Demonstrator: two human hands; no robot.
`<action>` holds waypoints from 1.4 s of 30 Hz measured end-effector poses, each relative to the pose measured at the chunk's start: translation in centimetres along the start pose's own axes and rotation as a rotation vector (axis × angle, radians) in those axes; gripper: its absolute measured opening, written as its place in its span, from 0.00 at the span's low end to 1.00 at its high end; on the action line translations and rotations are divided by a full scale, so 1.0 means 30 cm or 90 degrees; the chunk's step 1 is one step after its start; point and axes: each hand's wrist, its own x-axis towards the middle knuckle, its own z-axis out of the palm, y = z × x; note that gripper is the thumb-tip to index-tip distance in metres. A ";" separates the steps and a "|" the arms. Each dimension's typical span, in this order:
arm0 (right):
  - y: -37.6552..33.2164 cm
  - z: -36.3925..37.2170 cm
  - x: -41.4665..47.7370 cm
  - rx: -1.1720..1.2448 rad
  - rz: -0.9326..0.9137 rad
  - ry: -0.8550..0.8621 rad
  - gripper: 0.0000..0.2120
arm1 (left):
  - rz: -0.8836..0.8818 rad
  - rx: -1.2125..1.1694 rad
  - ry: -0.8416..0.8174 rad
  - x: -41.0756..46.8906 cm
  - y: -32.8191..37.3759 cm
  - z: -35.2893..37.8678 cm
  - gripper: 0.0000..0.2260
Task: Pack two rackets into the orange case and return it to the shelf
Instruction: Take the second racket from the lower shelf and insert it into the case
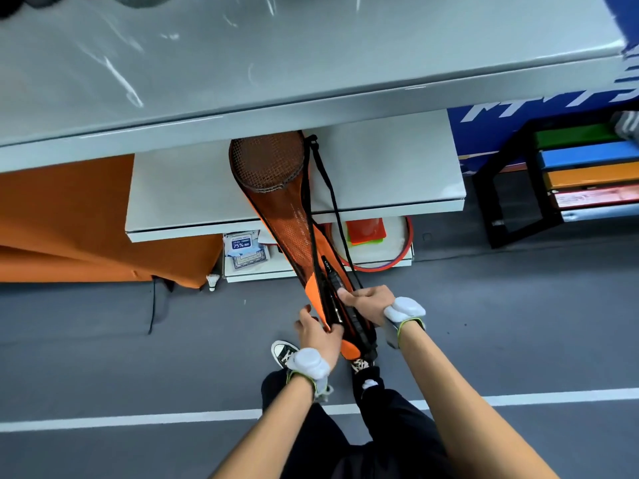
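The orange mesh case [288, 219] slants from the middle shelf [179, 202] down to my hands, its wide end resting on the shelf. A racket head [266, 160] shows through the mesh, and black racket handles [356, 323] stick out of the narrow end. My left hand [318, 331] pinches the case's orange lower edge. My right hand [368, 302] grips the case's opening edge beside the handles. The black carry strap [328, 188] hangs along the case's right side. I cannot tell how many rackets are inside.
A wide grey top shelf [276, 63] overhangs above. The bottom shelf holds a wipes pack [242, 248], a red hoop [408, 247] and coloured markers [366, 231]. An orange cloth [69, 219] lies left, a shuttlecock [212, 281] on the floor, a black rack [518, 188] with coloured steps right.
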 end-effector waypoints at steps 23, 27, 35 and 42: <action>-0.010 -0.010 -0.062 -0.083 -0.058 0.073 0.07 | 0.059 0.276 -0.089 -0.082 -0.015 -0.050 0.21; -0.012 0.002 -0.082 -0.052 -0.075 0.109 0.09 | 0.095 0.206 -0.123 -0.083 -0.023 -0.048 0.20; -0.036 -0.019 -0.119 -0.122 -0.093 0.018 0.08 | 0.106 0.167 -0.129 -0.045 -0.051 -0.018 0.25; -0.027 -0.029 -0.127 -0.071 -0.072 0.076 0.12 | 0.164 0.091 -0.146 -0.023 -0.073 -0.019 0.08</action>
